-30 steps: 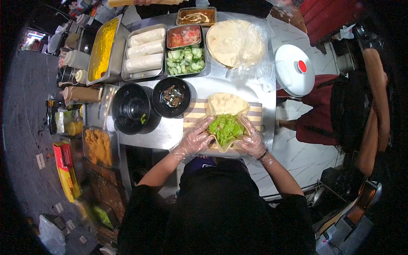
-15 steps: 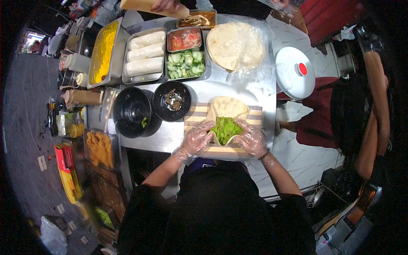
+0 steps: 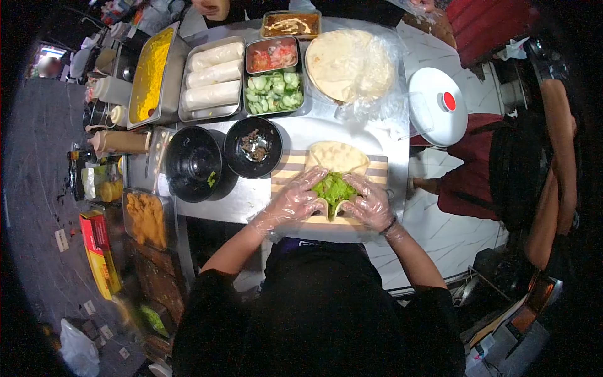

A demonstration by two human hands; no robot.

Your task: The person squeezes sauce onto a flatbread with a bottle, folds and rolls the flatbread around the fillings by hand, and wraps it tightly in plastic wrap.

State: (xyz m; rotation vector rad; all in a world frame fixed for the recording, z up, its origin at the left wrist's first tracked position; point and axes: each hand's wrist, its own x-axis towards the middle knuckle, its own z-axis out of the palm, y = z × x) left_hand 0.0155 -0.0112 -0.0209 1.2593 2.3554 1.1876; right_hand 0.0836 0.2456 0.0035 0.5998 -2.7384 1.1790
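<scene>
Your left hand was curled partly closed, its gloved fingers clamped on the left side of the flatbread; your right hand gripped the opposite side in the same way. Both sides bent inward around one heap of green lettuce, your fingertips touching the leaves (the far edge lay flat and free). That one flatbread sat on a striped board upon the counter. Lettering on the red-and-yellow box, off to your left, was too small to read. You had two black bowls just beside the board, the smaller holding bits of brown food. Beyond them stood one tray with three white rolls, one pan of chopped cucumber and one stack of flatbreads (how many, you couldn't tell), partly under clear plastic. One white lid with a red knob was to the right.
</scene>
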